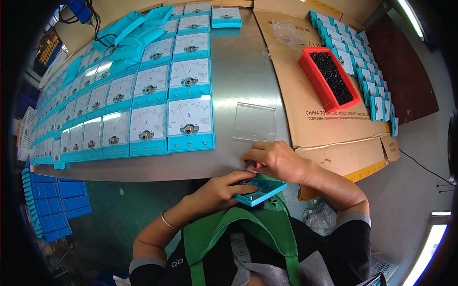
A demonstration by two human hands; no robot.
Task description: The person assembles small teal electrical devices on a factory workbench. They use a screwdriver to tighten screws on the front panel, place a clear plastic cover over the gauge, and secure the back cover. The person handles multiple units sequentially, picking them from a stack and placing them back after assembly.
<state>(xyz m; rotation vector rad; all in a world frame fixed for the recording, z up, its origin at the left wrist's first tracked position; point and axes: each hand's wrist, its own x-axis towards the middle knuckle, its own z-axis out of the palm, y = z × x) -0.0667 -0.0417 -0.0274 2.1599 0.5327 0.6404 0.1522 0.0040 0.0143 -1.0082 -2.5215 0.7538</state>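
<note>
My left hand (220,190) grips a teal plastic meter housing (268,192) at the table's front edge, tilted close to my body. Its fingers lie across the housing's inner side. Just above it, my right hand (279,159) is closed in a pinch; a bit of red shows at the fingertips, and what it holds is too small to name. A clear square plastic cover (255,120) lies flat on the metal table beyond my right hand.
Rows of teal panel meters (190,117) fill the table's left, with empty teal housings (126,35) piled on top. At right, a red bin (350,97) of small black parts sits on cardboard (310,119); more meters (367,81) stand beyond. Blue crates (52,205) are below left.
</note>
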